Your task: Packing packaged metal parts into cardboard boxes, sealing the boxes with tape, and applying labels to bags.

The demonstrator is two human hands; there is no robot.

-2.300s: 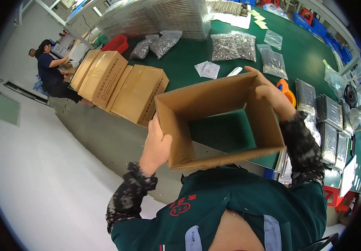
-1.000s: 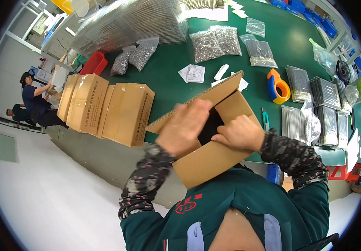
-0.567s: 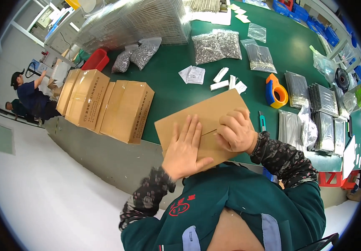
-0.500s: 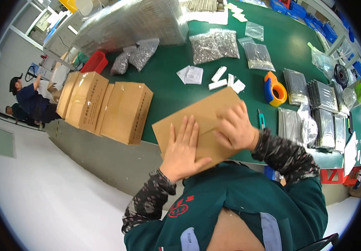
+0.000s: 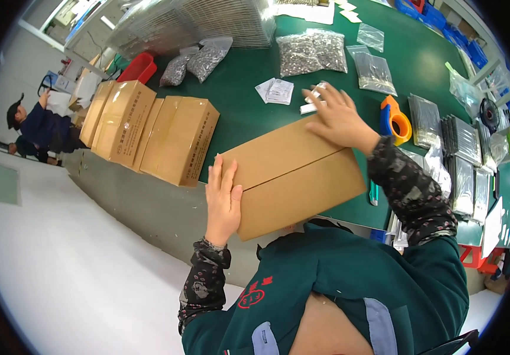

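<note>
A plain brown cardboard box (image 5: 302, 189) lies at the near edge of the green table, close in front of me. Its two top flaps meet at a seam running across the middle. My left hand (image 5: 222, 204) rests against the box's left end, fingers stretched out. Over the far right edge of the box is my right hand (image 5: 340, 118), its fingers spread and reaching toward small white pieces (image 5: 311, 103), which it partly covers. Whether the fingertips touch those pieces I cannot tell. An orange and blue tape dispenser (image 5: 395, 121) stands just right of that hand.
Taped cartons (image 5: 178, 142) stand in a row at the left. A teal cutter (image 5: 374, 192) lies beside the box. Bags of small metal parts (image 5: 312, 53) and a red tray (image 5: 138, 68) lie farther back. Bagged packs (image 5: 423, 118) fill the right side. A person (image 5: 48, 124) stands far left.
My left hand has slid from the box top to its left end. My right hand has gone from curled over the seam to spread at the far edge. The seam now shows uncovered.
</note>
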